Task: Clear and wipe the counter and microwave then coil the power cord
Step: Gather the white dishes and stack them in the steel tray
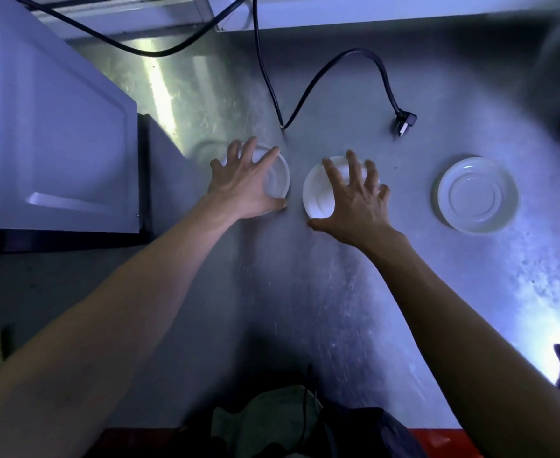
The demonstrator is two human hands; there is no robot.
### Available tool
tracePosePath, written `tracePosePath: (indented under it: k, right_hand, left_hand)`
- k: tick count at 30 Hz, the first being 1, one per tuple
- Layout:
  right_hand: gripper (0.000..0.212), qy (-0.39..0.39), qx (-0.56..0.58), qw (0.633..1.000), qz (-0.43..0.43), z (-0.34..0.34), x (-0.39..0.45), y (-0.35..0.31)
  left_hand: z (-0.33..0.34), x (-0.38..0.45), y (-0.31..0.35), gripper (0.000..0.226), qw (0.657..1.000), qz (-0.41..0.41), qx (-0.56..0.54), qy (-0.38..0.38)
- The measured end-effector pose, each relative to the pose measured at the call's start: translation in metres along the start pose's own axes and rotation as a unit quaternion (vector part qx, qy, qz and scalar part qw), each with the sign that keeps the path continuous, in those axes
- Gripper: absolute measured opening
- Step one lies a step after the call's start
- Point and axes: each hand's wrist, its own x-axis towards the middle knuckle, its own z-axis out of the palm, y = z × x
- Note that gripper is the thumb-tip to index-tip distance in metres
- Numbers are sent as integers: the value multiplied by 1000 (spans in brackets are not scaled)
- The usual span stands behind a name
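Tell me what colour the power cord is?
Black, seen in the head view: the power cord lies loose on the counter.

microwave (50, 133) left of three saucers (477, 195)

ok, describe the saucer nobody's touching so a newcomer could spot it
Start at the steel counter, right of the microwave. Three white saucers sit in a row; take the rightmost saucer, below the cord's plug. It alone has no hand over it.
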Motion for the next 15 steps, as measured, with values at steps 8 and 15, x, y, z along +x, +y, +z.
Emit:
tracePosePath:
  k: [8,15]
  right_hand:
    - [119,13,-15,1000,-15,0,-61,-5]
    - [119,26,-39,997,-54,7,-113,-42]
  left_hand:
    - [9,-87,1,111,1000,-25,-1,14]
    - [39,-165,-17,110,997,-57,-20,40]
